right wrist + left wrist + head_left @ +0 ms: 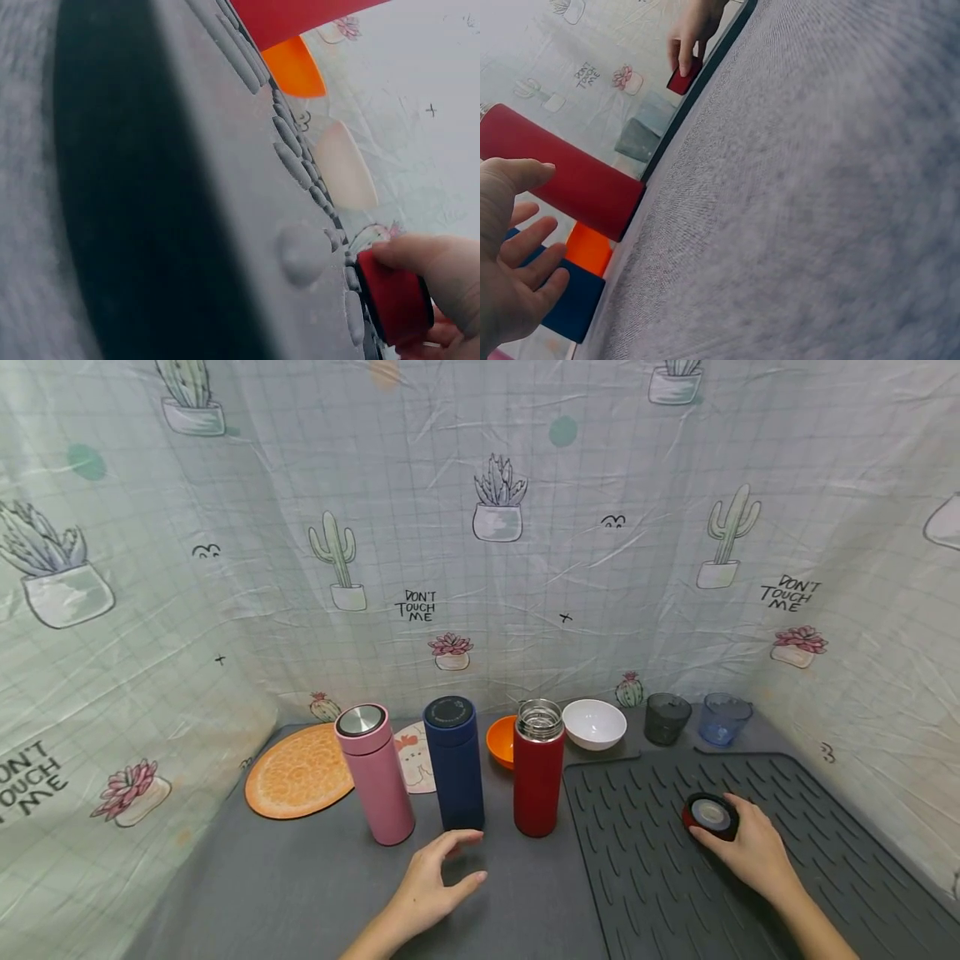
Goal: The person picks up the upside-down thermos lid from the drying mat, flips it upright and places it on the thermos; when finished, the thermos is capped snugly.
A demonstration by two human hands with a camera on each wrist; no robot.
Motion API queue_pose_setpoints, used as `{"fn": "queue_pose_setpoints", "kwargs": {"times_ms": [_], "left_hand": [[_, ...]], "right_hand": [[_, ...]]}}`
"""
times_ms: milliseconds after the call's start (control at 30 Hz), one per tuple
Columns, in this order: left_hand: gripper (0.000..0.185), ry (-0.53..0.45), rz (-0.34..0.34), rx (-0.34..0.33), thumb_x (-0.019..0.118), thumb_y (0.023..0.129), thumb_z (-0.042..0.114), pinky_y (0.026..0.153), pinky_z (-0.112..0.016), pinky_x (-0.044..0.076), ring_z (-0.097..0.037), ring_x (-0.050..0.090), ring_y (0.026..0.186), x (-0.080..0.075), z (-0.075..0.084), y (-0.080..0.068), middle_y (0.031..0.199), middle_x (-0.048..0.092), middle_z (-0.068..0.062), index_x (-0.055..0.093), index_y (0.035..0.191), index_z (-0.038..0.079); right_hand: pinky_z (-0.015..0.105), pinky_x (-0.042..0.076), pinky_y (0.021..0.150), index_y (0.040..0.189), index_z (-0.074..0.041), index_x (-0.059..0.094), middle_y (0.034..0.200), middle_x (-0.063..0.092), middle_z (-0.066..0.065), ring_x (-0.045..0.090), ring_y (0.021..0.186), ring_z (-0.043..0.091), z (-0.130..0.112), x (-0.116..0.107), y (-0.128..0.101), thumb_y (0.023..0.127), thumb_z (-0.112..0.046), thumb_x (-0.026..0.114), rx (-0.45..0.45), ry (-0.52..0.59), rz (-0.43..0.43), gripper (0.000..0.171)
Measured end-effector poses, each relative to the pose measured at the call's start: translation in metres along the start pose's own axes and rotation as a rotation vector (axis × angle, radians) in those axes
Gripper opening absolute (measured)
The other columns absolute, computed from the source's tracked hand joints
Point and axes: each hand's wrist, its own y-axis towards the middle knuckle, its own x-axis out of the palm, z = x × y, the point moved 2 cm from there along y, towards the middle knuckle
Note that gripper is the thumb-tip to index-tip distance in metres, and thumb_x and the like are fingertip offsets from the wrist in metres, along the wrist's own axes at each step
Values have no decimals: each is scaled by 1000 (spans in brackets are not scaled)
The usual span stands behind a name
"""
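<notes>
My right hand (pixel 757 847) pinches a red bottle lid (pixel 711 816) between thumb and fingers, low over the dark ridged mat, its inner side facing up. In the right wrist view the red lid (pixel 397 296) shows side-on at the mat's ridges. The red thermos bottle (pixel 537 785) stands upright without a lid, its steel neck bare. My left hand (pixel 435 885) hovers over the table in front of the blue thermos bottle (pixel 454 768), fingers spread and holding nothing. Left of that stands a pink thermos bottle (pixel 377 785) with its lid on.
Behind the bottles lie an orange-slice placemat (pixel 300 772), a cartoon mat (pixel 414 760), an orange bowl (pixel 500 742) and a white bowl (pixel 595 724). A dark cup (pixel 666 720) and a blue cup (pixel 723 720) stand behind the ridged mat (pixel 637 860). A printed curtain (pixel 420 485) encloses the table.
</notes>
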Motion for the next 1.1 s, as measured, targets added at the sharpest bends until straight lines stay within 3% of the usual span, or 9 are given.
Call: {"fn": "queue_pose_setpoints", "kwargs": {"times_ms": [233, 400, 533, 667, 733, 933, 1100], "left_hand": [[43, -38, 5, -10, 68, 83, 25, 83, -43, 48, -24, 58, 101, 0, 2, -3, 109, 63, -7, 55, 120, 7], [38, -68, 21, -51, 66, 85, 23, 81, -42, 49, -24, 58, 99, 0, 9, -3, 108, 63, -6, 55, 119, 10], [34, -76, 23, -72, 66, 85, 19, 81, -45, 49, -25, 59, 98, -6, 31, 0, 106, 63, -7, 56, 117, 9], [34, -73, 12, -74, 66, 85, 16, 79, -45, 50, -22, 60, 94, -13, 56, 5, 102, 64, -8, 56, 115, 4], [34, -88, 0, -85, 66, 85, 17, 77, -42, 51, -21, 61, 93, -14, 60, 9, 102, 64, -8, 56, 116, 4], [36, -139, -33, -126, 64, 86, 23, 73, -29, 52, -18, 63, 88, -3, 46, 21, 101, 65, -5, 55, 119, 11], [37, -179, -46, -100, 62, 87, 29, 71, -26, 52, -16, 64, 85, 5, 43, 30, 99, 67, -5, 56, 119, 11]], "right_hand": [[61, 39, 72, 122, 10, 44, 113, 46, 33, 47, 99, 48, -29, 3, -4, 72, -35, 77, -34, 59, 78, 76], [47, 47, 67, 124, 3, 47, 110, 51, 22, 55, 90, 34, -64, 7, -8, 69, -33, 80, -103, 133, 93, 73], [33, 48, 63, 123, -4, 50, 107, 55, 11, 56, 85, 22, -93, 11, -12, 65, -29, 83, -201, 172, 99, 72], [28, 49, 66, 121, -7, 52, 106, 56, 2, 54, 87, 14, -123, 15, -15, 61, -25, 86, -327, 209, 104, 71], [26, 49, 66, 121, -8, 53, 107, 55, -1, 53, 88, 10, -137, 18, -16, 59, -23, 86, -379, 234, 94, 72], [24, 49, 68, 122, -11, 52, 110, 53, -6, 52, 91, 7, -171, 27, -20, 59, -22, 87, -480, 308, 24, 73], [29, 50, 77, 122, -8, 51, 114, 52, -6, 52, 98, 8, -191, 35, -24, 60, -23, 86, -561, 366, -20, 73]]}}
